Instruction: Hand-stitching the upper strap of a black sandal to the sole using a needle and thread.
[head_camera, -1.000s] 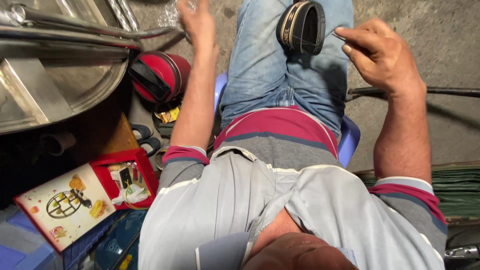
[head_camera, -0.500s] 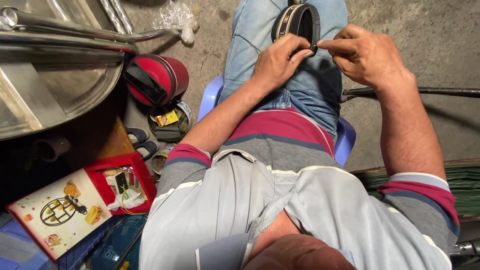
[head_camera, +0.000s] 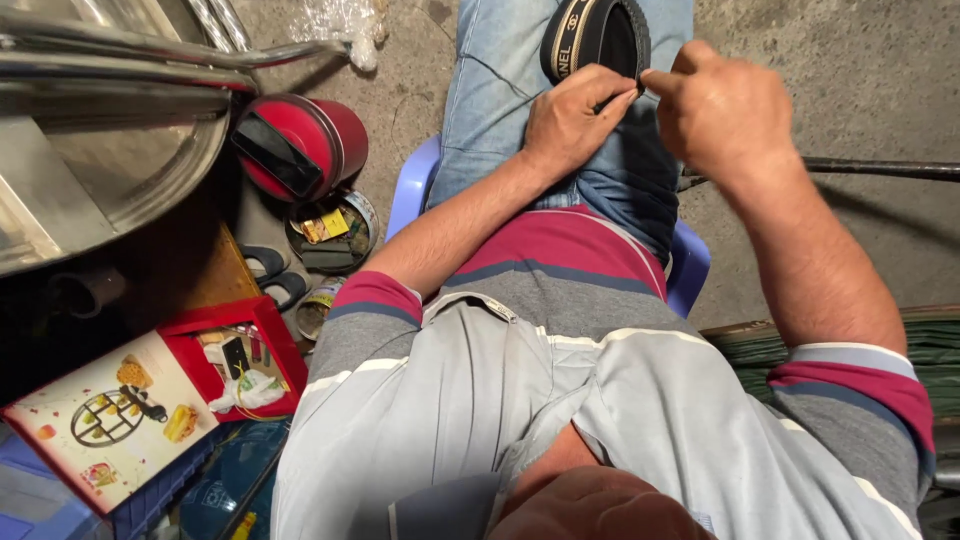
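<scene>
Head view: both hands work a black sandal (head_camera: 597, 38) on the lap.
Left hand (head_camera: 572, 122) grips its edge; right hand (head_camera: 722, 105) pinches there; work looks midway.

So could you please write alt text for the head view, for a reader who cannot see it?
Seen from above, a seated person holds a black sandal with a tan-trimmed strap on their lap, left hand gripping it and right hand pinching at its edge. A red round container, an open red box of small items and a blue plastic stool are nearby.
</scene>
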